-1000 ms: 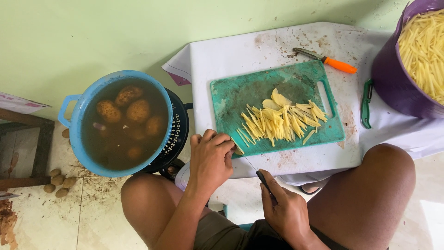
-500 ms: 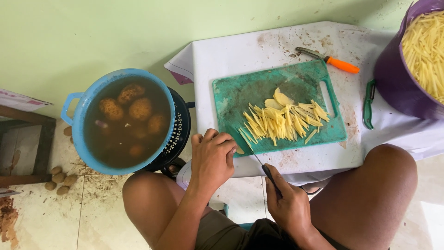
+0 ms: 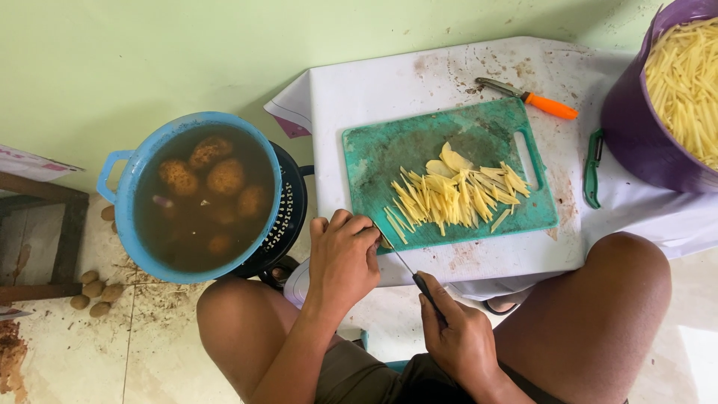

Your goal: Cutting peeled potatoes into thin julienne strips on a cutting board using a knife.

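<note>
Slicing at the six o'clock edge of the green cutting board (image 3: 389,153), we are closing our right hand (image 3: 460,340) around a thin knife (image 3: 407,265) while our left hand (image 3: 342,258) is curling shut over a last bit of potato (image 3: 385,242). A heap of potato sticks (image 3: 456,194) is already lying mid-board and the purple tub (image 3: 636,127) at three o'clock is brimming. Whole potatoes are soaking in the blue pot (image 3: 123,217) at nine o'clock, so we are judging much is left.

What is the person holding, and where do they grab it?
The right hand grips a knife by its dark handle. The left hand presses a mostly hidden potato piece on the cutting board.
</note>
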